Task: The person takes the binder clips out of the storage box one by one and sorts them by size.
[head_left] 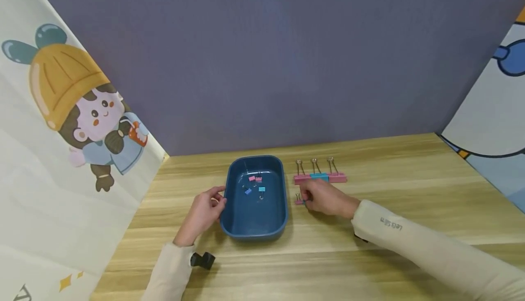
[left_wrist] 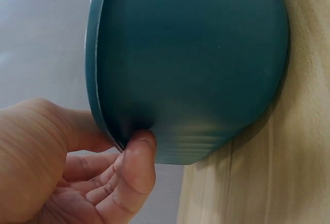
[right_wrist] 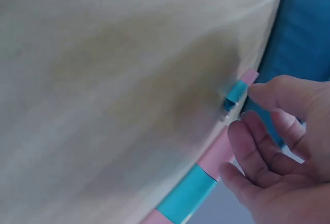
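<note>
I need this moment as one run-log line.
left hand: grips bin; right hand: at small clips, grip unclear; inside bin: more clips; beside bin: large clips

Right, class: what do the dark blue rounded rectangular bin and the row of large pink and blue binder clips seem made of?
Dark blue bin: probably plastic, smooth and semi-glossy, judging by its soft highlights and one-piece moulded look.

Large pink and blue binder clips: bodies likely coated metal, evenly coloured; their thin, silvery wire handles look like bare metal.
</note>
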### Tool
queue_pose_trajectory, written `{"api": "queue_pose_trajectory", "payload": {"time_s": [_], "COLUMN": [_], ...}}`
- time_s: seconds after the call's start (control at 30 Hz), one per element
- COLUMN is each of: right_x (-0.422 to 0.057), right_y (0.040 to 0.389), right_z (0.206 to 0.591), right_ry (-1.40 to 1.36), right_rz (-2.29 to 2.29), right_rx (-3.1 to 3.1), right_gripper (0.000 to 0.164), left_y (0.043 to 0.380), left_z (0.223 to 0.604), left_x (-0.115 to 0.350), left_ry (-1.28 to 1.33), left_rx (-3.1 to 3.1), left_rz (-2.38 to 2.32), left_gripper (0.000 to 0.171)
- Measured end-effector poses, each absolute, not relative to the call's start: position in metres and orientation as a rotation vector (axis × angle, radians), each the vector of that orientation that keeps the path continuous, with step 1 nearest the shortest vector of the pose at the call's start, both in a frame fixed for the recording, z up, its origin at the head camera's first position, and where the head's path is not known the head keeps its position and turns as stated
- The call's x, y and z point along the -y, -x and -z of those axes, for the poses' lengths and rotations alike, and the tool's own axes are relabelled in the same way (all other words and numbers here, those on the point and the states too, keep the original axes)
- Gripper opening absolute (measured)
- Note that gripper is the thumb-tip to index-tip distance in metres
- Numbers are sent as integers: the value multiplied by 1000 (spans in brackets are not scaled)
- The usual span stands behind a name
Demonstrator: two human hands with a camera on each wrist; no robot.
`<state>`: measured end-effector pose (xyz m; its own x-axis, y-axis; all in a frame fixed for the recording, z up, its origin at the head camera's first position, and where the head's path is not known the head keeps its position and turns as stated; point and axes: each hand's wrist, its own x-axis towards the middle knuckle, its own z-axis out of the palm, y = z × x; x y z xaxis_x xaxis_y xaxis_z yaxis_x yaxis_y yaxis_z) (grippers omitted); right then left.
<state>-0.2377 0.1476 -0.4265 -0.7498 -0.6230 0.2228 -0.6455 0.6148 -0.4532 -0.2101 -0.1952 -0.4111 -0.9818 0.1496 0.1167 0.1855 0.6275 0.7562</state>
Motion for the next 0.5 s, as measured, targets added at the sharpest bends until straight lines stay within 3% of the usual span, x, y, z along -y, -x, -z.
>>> {"api": "queue_pose_trajectory", "payload": {"time_s": [0.5], "right_x": [-139], "right_y": [243], "right_z": [389], "right_ry": [-1030], "right_rz": [-819], "right_rx": [2697], "right_gripper": [15], "left_y": [209], "left_z": [409], "left_x": [196], "left_ry": [293], "left_rx": [2802], "left_rz": [1297], "left_gripper": [35]}}
